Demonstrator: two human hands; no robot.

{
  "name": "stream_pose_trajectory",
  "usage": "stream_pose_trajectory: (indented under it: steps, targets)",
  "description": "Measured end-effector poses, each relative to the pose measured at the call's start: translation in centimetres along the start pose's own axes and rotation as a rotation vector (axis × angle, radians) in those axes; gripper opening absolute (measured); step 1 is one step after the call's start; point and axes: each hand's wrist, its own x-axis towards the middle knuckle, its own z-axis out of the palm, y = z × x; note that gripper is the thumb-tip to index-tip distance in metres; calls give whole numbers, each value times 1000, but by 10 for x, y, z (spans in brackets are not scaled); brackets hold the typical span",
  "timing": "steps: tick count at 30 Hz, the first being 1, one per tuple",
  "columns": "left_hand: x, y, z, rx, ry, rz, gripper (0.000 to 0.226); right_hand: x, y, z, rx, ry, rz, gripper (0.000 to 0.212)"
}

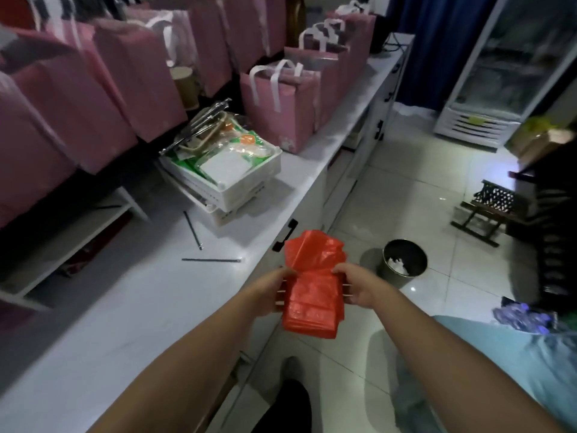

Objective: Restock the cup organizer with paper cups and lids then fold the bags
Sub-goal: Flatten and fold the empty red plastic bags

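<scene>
A red plastic bag [312, 285] is held in mid-air between two hands, in front of the edge of a white counter [125, 307] and above a tiled floor. Its lower part is folded into a flat, layered rectangle with creased bands across it. Its upper part is loose and crumpled, rising open above the fold. The left hand [274, 290] pinches the bag's left edge and the right hand [356, 285] pinches its right edge, both at the line where the folded part meets the loose part.
</scene>
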Motion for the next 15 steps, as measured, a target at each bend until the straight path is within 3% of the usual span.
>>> stream_pose_trajectory:
  steps: [9,15]
  targets:
    - [123,109,70,155,-149,-71,27,59,-69,-97,220,156,30,24]
    - [193,167,132,222,-158,-116,24,99,-106,-163,367,226,18,29]
